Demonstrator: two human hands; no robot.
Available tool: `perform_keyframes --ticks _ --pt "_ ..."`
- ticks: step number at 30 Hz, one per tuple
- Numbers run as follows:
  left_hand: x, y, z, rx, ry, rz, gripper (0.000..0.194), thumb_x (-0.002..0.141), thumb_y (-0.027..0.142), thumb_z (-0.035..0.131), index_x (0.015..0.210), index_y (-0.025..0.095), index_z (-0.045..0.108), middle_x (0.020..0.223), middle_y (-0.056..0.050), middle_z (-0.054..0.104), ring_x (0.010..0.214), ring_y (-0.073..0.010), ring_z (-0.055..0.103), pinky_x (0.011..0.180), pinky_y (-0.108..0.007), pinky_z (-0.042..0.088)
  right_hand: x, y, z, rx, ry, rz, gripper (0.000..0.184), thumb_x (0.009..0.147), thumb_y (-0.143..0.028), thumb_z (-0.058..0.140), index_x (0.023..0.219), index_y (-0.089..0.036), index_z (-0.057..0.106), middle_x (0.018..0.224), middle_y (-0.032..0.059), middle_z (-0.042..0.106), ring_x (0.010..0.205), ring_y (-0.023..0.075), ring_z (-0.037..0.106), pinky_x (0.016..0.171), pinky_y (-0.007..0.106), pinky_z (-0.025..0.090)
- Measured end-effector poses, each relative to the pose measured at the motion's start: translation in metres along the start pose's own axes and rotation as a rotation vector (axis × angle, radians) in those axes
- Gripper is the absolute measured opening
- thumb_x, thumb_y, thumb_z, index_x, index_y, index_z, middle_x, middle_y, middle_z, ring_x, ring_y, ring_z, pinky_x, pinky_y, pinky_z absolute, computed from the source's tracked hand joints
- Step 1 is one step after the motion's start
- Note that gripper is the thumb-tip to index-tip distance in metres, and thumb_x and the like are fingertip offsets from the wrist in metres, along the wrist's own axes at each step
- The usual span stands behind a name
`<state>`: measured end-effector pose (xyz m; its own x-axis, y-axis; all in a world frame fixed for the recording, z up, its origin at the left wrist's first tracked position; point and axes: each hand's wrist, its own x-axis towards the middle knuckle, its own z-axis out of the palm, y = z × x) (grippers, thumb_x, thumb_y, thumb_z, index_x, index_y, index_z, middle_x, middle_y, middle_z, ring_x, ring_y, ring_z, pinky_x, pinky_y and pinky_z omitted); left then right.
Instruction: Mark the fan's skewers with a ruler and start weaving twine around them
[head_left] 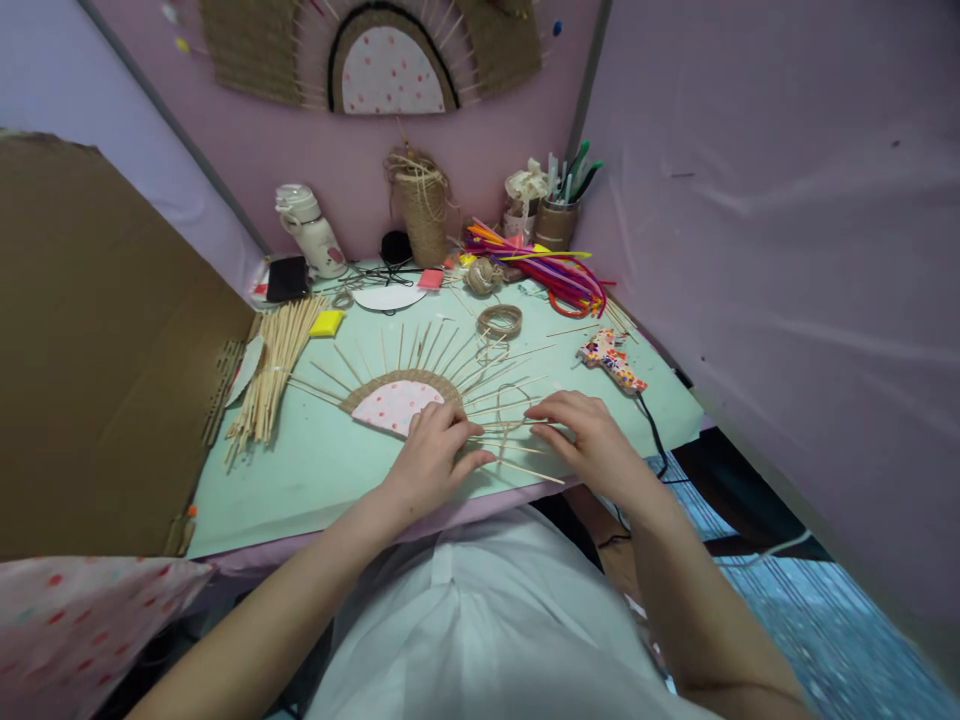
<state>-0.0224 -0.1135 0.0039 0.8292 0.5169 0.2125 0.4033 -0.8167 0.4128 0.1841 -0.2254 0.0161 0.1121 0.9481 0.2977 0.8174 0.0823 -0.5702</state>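
Observation:
A half-circle stick fan (401,405) lies on the table, its spotted pink-white centre edged by a woven twine band (390,382). Thin wooden sticks (431,345) spread outward from the band. My left hand (439,445) is on the fan's right end, fingers bent and thumb closing around the lower sticks. At the outer ends of the right-hand sticks, my right hand (574,430) has thumb and fingertips drawn together. Exactly what sits in that pinch is partly hidden; a stick and twine run to it. A loose loop of twine (504,395) lies across the sticks between my hands.
A stick bundle (274,370) and cardboard sheet (112,350) stand left. Behind are a twine coil (499,320), pipe cleaners (555,270), a white bottle (311,235) and a twine-wrapped cylinder (424,215). A patterned, corded glue gun (611,360) lies right. A similar fan (394,70) hangs above.

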Motion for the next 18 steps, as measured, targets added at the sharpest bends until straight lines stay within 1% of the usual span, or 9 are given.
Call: perform_keyframes --ticks 2,4,6,8,10,13,16,18 --pt "0.002 0.001 0.001 -0.009 -0.020 0.004 0.031 0.087 0.045 0.057 0.102 0.020 0.066 0.100 -0.007 0.055 0.094 -0.0225 0.047 0.084 -0.039 0.039 0.008 -0.003 0.007 -0.113 -0.057 -0.003 0.016 0.092 -0.025 0.055 0.103 -0.023 0.066 0.100 0.0057 0.068 0.098 0.0211 0.058 0.085 0.036 0.033" --pt "0.002 0.000 0.002 -0.010 -0.029 0.023 0.033 0.083 0.046 0.062 0.104 0.020 0.065 0.103 -0.007 0.055 0.096 -0.0229 0.047 0.083 -0.039 0.039 0.014 -0.005 0.013 -0.204 -0.108 0.010 0.016 0.091 -0.023 0.055 0.102 -0.023 0.067 0.097 0.0053 0.069 0.096 0.0214 0.058 0.083 0.036 0.030" --pt "0.001 -0.001 0.003 -0.001 -0.032 0.050 0.032 0.081 0.043 0.066 0.105 0.021 0.064 0.105 -0.007 0.055 0.099 -0.0234 0.047 0.083 -0.038 0.038 0.018 -0.005 0.016 -0.252 -0.163 0.037 0.014 0.090 -0.020 0.055 0.094 -0.022 0.069 0.091 0.0040 0.071 0.090 0.0202 0.059 0.081 0.035 0.029" --pt "0.000 -0.002 0.006 0.006 -0.033 0.078 0.023 0.083 0.036 0.065 0.102 0.023 0.065 0.104 -0.006 0.057 0.100 -0.0227 0.048 0.084 -0.038 0.036 0.019 -0.003 0.016 -0.266 -0.197 0.068 0.017 0.089 -0.017 0.054 0.084 -0.022 0.069 0.085 0.0024 0.071 0.085 0.0182 0.059 0.079 0.034 0.027" --pt "0.000 0.001 0.010 0.004 -0.034 0.098 0.016 0.086 0.031 0.062 0.100 0.023 0.065 0.100 -0.004 0.060 0.099 -0.0214 0.049 0.083 -0.038 0.036 0.016 0.002 0.014 -0.271 -0.201 0.089 0.019 0.088 -0.015 0.054 0.079 -0.022 0.069 0.082 0.0010 0.072 0.082 0.0171 0.060 0.079 0.033 0.027" --pt "0.003 0.007 0.019 0.001 -0.036 0.120 0.016 0.088 0.031 0.060 0.100 0.022 0.065 0.098 -0.004 0.061 0.098 -0.0209 0.050 0.082 -0.037 0.036 0.009 0.010 0.007 -0.266 -0.198 0.104 0.016 0.088 -0.017 0.055 0.081 -0.023 0.069 0.082 -0.0003 0.072 0.082 0.0170 0.060 0.080 0.033 0.027" --pt "0.006 0.012 0.026 0.011 -0.046 0.126 0.016 0.087 0.033 0.061 0.099 0.022 0.065 0.098 -0.004 0.062 0.098 -0.0216 0.050 0.082 -0.037 0.036 0.003 0.015 0.005 -0.246 -0.182 0.112 0.014 0.088 -0.019 0.057 0.082 -0.023 0.070 0.084 0.0004 0.071 0.086 0.0179 0.059 0.081 0.033 0.028" --pt "0.007 0.012 0.027 0.014 -0.054 0.105 0.016 0.086 0.033 0.062 0.098 0.022 0.065 0.098 -0.004 0.062 0.098 -0.0218 0.050 0.083 -0.037 0.037 0.003 0.015 0.008 -0.240 -0.149 0.123 0.013 0.087 -0.020 0.058 0.083 -0.023 0.070 0.088 0.0020 0.070 0.090 0.0194 0.058 0.081 0.033 0.029"
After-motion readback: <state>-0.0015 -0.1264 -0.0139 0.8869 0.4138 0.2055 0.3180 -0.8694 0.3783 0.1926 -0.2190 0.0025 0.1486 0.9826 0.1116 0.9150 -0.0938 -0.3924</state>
